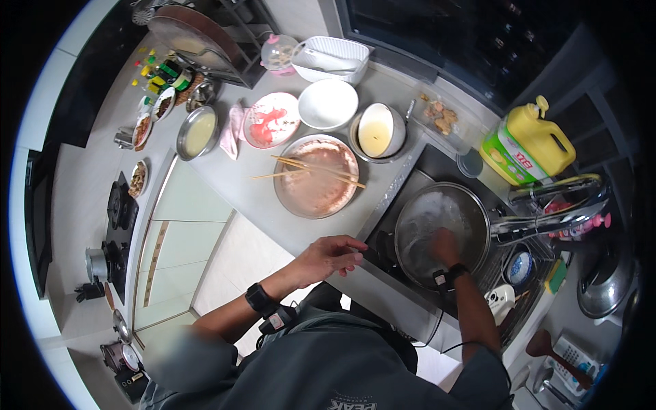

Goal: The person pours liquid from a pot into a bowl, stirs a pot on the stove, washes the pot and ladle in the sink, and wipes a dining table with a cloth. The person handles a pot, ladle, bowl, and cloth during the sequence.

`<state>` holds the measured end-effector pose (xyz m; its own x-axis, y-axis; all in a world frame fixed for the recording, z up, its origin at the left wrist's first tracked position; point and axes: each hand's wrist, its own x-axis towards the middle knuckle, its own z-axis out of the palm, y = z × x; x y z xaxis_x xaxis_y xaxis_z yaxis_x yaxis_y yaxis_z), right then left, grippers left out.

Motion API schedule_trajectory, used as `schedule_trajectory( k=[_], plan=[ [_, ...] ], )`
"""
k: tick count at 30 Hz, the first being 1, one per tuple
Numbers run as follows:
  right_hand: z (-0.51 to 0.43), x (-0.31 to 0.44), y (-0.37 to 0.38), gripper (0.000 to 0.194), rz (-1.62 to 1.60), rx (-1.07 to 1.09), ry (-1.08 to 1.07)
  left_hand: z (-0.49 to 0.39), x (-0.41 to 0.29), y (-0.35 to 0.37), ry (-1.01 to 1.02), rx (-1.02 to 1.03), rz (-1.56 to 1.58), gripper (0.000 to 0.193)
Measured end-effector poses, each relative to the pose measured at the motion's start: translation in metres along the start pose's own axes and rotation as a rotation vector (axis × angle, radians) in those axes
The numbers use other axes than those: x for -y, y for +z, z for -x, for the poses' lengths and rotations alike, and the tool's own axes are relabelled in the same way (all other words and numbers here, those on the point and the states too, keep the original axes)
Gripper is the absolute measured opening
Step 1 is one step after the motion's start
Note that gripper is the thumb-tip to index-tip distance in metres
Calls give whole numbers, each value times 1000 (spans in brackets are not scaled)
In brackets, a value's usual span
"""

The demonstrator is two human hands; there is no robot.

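Note:
My left hand (330, 259) hovers over the front edge of the counter beside the sink, its fingers loosely bent and apart, with nothing in them. Down inside a large metal pot (484, 230) is my right hand (445, 247), blurred, its fingers reaching into cloudy, foamy water (428, 218). Whether it grips anything there is hidden. The pot stands in the dark sink (410, 171), with a chrome faucet (533, 225) at its right. Left of the sink is a wide bowl of murky brownish liquid (315, 192), with wooden chopsticks (333, 174) across its rim.
Behind stand a red-stained bowl (256, 130), a white bowl (328, 105) and a tilted bowl with yellowish liquid (376, 133). A yellow detergent jug (533, 138) is behind the faucet. A draining rack (517, 315) holds dishes at right. Farther left is a gas stove (120, 205).

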<state>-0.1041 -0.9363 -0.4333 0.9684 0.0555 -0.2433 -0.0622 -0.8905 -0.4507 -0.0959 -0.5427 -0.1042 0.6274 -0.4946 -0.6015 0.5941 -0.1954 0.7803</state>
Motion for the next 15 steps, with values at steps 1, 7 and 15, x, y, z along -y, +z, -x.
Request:
schedule_trajectory(
  k=[1,7,15],
  plan=[
    [0,-6,-3,15,44,-105,52,0,-1,1,14,8,-6,36],
    [11,-22,8,20,349,-9,-264,-8,-9,11,55,72,-12,34],
    [13,-54,33,19,412,-104,-287,-19,-14,29,143,125,-64,36]
  ],
)
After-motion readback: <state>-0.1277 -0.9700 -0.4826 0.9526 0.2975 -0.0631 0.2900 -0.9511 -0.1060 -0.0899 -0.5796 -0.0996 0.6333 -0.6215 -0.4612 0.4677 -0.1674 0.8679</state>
